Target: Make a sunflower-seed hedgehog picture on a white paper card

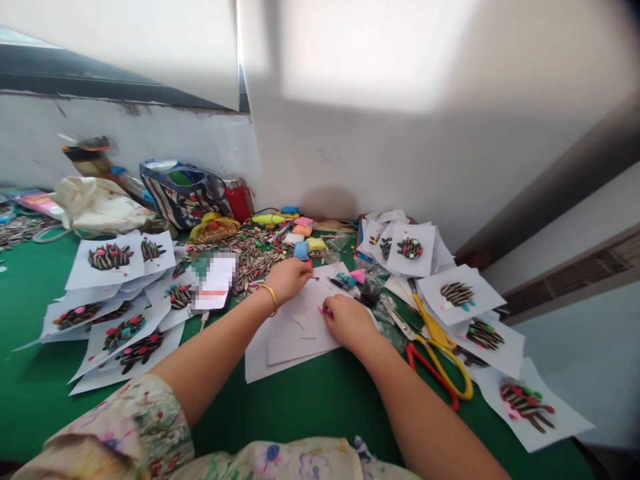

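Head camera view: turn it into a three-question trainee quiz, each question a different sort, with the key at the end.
1. Multiple choice: which hand has the gold bracelet at its wrist? A) left hand B) right hand
2. True or false: the smartphone lies nearer the left hand than the right.
3. Fill in: the flask beside the tote bag is ____.

Key: 1 A; 2 true; 3 red.
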The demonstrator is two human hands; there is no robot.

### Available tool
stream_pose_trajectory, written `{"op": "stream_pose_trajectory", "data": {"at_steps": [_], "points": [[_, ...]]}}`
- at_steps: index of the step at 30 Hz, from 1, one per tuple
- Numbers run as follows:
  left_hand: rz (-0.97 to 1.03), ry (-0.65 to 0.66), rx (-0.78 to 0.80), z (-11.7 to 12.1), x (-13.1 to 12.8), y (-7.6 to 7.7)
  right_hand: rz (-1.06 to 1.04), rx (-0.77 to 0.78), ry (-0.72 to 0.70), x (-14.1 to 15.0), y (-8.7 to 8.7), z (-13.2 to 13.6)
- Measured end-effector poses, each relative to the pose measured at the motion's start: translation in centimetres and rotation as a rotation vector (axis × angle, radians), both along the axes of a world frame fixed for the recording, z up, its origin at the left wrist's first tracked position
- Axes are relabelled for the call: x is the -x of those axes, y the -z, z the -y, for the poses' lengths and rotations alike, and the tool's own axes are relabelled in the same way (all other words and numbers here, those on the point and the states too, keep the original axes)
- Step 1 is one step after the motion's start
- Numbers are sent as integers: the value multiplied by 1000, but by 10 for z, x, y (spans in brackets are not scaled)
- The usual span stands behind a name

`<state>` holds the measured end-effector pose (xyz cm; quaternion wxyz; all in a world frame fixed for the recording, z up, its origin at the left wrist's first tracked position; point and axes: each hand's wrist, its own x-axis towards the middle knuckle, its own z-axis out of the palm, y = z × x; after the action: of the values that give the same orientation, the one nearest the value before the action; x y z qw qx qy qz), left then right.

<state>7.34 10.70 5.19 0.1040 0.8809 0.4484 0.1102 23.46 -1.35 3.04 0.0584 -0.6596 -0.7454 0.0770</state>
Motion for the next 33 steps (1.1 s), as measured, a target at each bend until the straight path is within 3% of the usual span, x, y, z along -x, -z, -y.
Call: {"op": "stream_pose_trajectory", "data": {"at_steps": [5,9,22,33], "points": [[-73,-139,1,5,45,3,16,4,52,-7,1,-4],[-127,-212,-1,19,62,9,27,-1,94,-12,2,-7],[-179,-257,40,15,56,17,21,-12,52,-6,4,-4],[-143,-258,88,4,54,14,7,-13,48,-6,4,-4]]}}
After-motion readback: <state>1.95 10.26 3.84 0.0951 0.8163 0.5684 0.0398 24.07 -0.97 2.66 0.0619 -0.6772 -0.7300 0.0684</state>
